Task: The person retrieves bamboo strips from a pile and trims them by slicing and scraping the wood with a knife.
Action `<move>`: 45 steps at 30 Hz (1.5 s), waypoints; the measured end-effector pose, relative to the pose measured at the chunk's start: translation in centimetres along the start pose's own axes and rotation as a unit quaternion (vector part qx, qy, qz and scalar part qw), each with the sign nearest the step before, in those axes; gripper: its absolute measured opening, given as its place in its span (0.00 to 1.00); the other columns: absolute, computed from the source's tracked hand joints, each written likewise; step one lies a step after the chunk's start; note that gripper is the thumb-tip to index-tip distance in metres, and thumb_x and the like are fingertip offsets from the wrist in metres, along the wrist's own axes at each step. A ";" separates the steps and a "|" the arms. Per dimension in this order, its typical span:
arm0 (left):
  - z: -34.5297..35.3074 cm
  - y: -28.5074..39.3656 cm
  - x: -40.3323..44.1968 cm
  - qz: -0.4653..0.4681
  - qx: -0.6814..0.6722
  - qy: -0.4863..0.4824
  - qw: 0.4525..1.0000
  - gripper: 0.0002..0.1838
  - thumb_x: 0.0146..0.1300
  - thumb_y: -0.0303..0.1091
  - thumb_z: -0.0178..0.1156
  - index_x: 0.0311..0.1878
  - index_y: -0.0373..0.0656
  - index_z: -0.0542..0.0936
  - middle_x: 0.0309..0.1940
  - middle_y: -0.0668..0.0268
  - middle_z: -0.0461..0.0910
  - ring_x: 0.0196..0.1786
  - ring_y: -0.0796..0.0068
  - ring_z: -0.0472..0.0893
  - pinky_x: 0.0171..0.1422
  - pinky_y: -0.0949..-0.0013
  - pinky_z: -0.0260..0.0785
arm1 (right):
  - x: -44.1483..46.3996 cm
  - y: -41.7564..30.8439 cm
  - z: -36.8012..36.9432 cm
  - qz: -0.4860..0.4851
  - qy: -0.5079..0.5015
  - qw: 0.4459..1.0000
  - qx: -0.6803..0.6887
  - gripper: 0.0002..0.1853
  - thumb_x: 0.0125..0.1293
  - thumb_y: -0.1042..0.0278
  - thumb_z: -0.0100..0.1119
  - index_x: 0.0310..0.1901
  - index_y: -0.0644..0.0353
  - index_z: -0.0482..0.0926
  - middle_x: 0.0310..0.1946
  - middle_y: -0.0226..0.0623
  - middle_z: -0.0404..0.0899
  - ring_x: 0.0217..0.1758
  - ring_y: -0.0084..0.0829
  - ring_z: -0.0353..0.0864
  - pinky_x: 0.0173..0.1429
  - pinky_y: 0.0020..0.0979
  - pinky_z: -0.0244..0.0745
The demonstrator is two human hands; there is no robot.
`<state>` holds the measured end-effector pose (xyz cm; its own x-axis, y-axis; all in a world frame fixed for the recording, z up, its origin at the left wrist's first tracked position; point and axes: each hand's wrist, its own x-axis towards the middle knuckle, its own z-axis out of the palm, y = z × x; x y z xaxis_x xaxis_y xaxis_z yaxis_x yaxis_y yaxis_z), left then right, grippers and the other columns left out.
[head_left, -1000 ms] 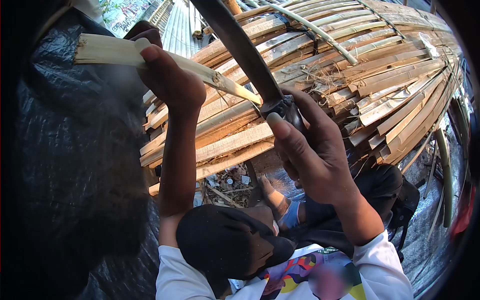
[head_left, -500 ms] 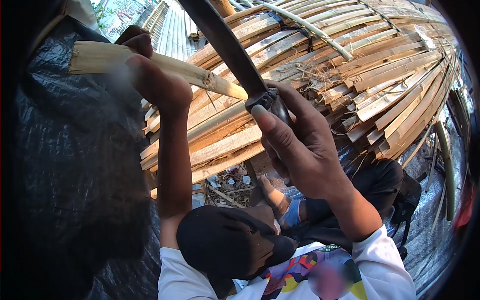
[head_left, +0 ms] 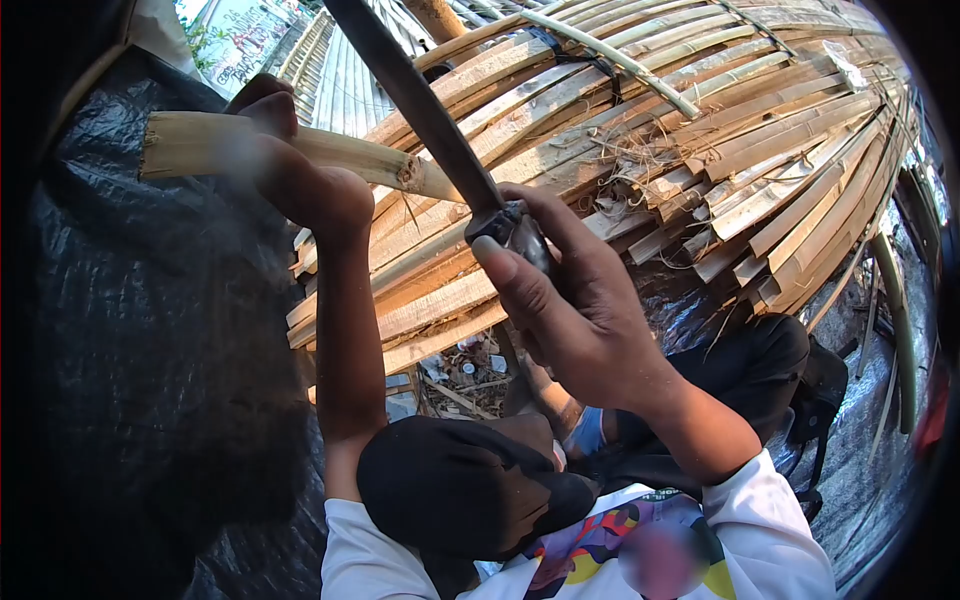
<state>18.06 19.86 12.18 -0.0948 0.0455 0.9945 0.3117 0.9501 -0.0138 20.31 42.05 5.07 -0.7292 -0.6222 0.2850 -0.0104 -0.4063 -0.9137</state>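
My left hand (head_left: 305,175) is closed around a pale bamboo strip (head_left: 380,168), with the strip's cut end jutting out to the left. A knot shows on the strip right of that hand. In my right hand (head_left: 565,290) is the handle of a machete (head_left: 425,105), whose long dark blade slants up and left past the top edge of the view. The thumb lies along the handle near the blade's base. The strip's right end runs behind the blade and right hand, so I cannot tell whether the blade touches it.
Stacked bamboo slats (head_left: 790,180) spread across the back and right, some bound with dark ties. Dark plastic sheeting (head_left: 170,330) covers the left side. My bent knee (head_left: 470,485) is below my hands. A black bag (head_left: 820,390) lies at the right. Litter is on the ground.
My right hand and the machete have moved left and slightly down. The left hand and the bamboo strip have shifted a little down and left, with both grips kept.
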 end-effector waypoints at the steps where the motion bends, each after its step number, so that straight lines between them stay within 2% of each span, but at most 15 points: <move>1: 0.0 0.1 -0.3 -0.001 -0.001 -0.001 1.000 0.32 0.79 0.56 0.28 0.32 0.40 0.69 0.40 0.58 0.75 0.45 0.67 0.70 0.57 0.64 0.59 | 0.0 0.9 0.4 -0.035 0.003 0.999 -0.001 0.21 0.75 0.56 0.53 0.57 0.65 0.71 0.28 0.39 0.76 0.28 0.25 0.72 0.34 0.30 0.67; 6: -0.1 -0.5 0.0 -0.025 -0.006 0.027 0.999 0.30 0.79 0.55 0.30 0.33 0.39 0.70 0.38 0.59 0.74 0.45 0.67 0.71 0.56 0.65 0.61 | 1.0 0.8 -0.5 0.018 0.003 0.991 -0.133 0.22 0.74 0.55 0.53 0.57 0.67 0.71 0.30 0.49 0.79 0.32 0.43 0.80 0.39 0.39 0.72; 9: -0.2 0.6 -0.2 -0.001 0.006 0.012 1.000 0.28 0.79 0.51 0.31 0.32 0.38 0.69 0.36 0.60 0.71 0.43 0.67 0.70 0.53 0.65 0.61 | 0.6 -2.4 -0.3 -0.026 -0.015 0.999 -0.016 0.19 0.74 0.62 0.57 0.60 0.65 0.70 0.31 0.25 0.70 0.31 0.14 0.63 0.34 0.21 0.61; 13: -0.1 0.8 0.3 0.051 -0.057 -0.014 0.997 0.23 0.80 0.43 0.32 0.30 0.40 0.65 0.28 0.63 0.63 0.33 0.69 0.65 0.40 0.67 0.59 | -0.6 -0.7 0.5 -0.073 0.004 0.996 -0.046 0.20 0.74 0.64 0.57 0.62 0.65 0.69 0.33 0.25 0.72 0.33 0.14 0.64 0.36 0.20 0.62; 14: -0.1 1.0 0.6 0.055 -0.068 -0.024 0.996 0.23 0.80 0.44 0.32 0.29 0.42 0.63 0.28 0.64 0.62 0.33 0.70 0.64 0.39 0.68 0.58 | -1.0 1.6 0.3 -0.001 -0.002 0.998 -0.067 0.21 0.74 0.64 0.57 0.61 0.66 0.69 0.33 0.28 0.72 0.33 0.15 0.65 0.38 0.22 0.64; 15: -0.1 0.9 0.6 0.057 -0.069 -0.019 0.996 0.23 0.80 0.44 0.32 0.29 0.42 0.63 0.28 0.64 0.62 0.33 0.70 0.64 0.39 0.68 0.58 | -1.0 3.0 -0.3 0.100 -0.008 0.983 -0.157 0.20 0.73 0.59 0.55 0.57 0.65 0.70 0.28 0.47 0.78 0.30 0.39 0.79 0.36 0.37 0.70; 19: -0.8 0.0 0.1 0.020 -0.047 0.002 0.999 0.23 0.80 0.43 0.31 0.30 0.41 0.65 0.28 0.64 0.62 0.33 0.70 0.65 0.41 0.67 0.59 | -0.8 5.5 -2.6 0.178 0.039 0.965 -0.188 0.24 0.74 0.52 0.52 0.58 0.66 0.71 0.35 0.56 0.81 0.41 0.49 0.82 0.48 0.43 0.73; 21: -0.7 -0.1 -0.1 0.011 -0.035 0.014 0.999 0.29 0.79 0.53 0.33 0.30 0.39 0.69 0.34 0.61 0.71 0.43 0.68 0.71 0.55 0.64 0.62 | -0.7 3.5 -2.4 0.143 0.026 0.979 -0.141 0.22 0.74 0.54 0.54 0.57 0.67 0.71 0.30 0.50 0.79 0.35 0.41 0.81 0.41 0.39 0.71; 23: -0.6 0.2 -0.3 -0.006 -0.026 0.010 1.000 0.30 0.80 0.52 0.33 0.31 0.37 0.70 0.35 0.60 0.72 0.44 0.66 0.73 0.57 0.64 0.63 | -0.6 0.5 -1.0 0.068 0.009 0.997 -0.023 0.21 0.75 0.58 0.55 0.61 0.64 0.69 0.25 0.22 0.67 0.24 0.11 0.61 0.26 0.19 0.58; 27: -0.3 0.1 -0.9 -0.009 0.021 0.036 0.999 0.30 0.80 0.51 0.34 0.32 0.35 0.72 0.39 0.57 0.75 0.46 0.64 0.74 0.58 0.63 0.64 | -1.3 -0.2 1.1 -0.052 0.001 0.998 0.029 0.20 0.75 0.61 0.54 0.62 0.64 0.68 0.25 0.22 0.68 0.25 0.11 0.62 0.29 0.19 0.59; 29: -0.5 0.2 -1.0 -0.015 0.031 0.041 0.999 0.30 0.80 0.50 0.34 0.33 0.34 0.73 0.39 0.56 0.76 0.46 0.63 0.74 0.59 0.62 0.65 | -1.7 2.0 1.1 0.023 -0.023 0.997 -0.076 0.20 0.72 0.63 0.57 0.59 0.64 0.67 0.28 0.46 0.79 0.25 0.39 0.77 0.34 0.35 0.71; 32: -1.1 -0.7 -0.8 -0.026 0.010 0.061 0.998 0.27 0.79 0.46 0.33 0.32 0.35 0.72 0.37 0.57 0.76 0.45 0.65 0.74 0.58 0.62 0.64 | -0.7 6.4 -0.9 0.210 0.016 0.960 -0.183 0.25 0.74 0.50 0.52 0.56 0.68 0.70 0.32 0.53 0.80 0.35 0.45 0.81 0.43 0.43 0.73; 39: 0.3 -1.9 -0.5 -0.013 -0.087 0.043 0.995 0.22 0.81 0.44 0.32 0.41 0.36 0.68 0.36 0.60 0.70 0.40 0.68 0.69 0.52 0.67 0.62 | -1.2 3.0 -0.6 0.085 0.012 0.996 -0.028 0.18 0.74 0.63 0.56 0.59 0.63 0.69 0.22 0.29 0.69 0.25 0.15 0.64 0.31 0.23 0.63; 43: 0.7 -1.2 -0.5 -0.162 -0.151 0.060 0.973 0.28 0.77 0.61 0.32 0.38 0.44 0.63 0.36 0.62 0.71 0.43 0.74 0.68 0.54 0.70 0.61 | -1.7 2.9 0.1 0.050 0.001 0.999 -0.002 0.19 0.74 0.63 0.57 0.60 0.62 0.67 0.23 0.30 0.71 0.26 0.16 0.65 0.31 0.25 0.64; 45: 0.9 -0.6 -0.4 -0.160 -0.145 0.030 0.976 0.25 0.80 0.53 0.31 0.45 0.38 0.65 0.38 0.60 0.73 0.46 0.72 0.72 0.57 0.67 0.62 | -2.0 3.7 0.2 0.048 -0.005 0.999 0.006 0.20 0.74 0.63 0.57 0.61 0.62 0.67 0.23 0.30 0.72 0.25 0.16 0.66 0.31 0.25 0.65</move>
<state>17.06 19.56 11.72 -0.1779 -0.2649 0.9477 0.5300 0.7857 0.3191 21.92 41.67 1.22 -0.7201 -0.6646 0.1993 0.0672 -0.3527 -0.9333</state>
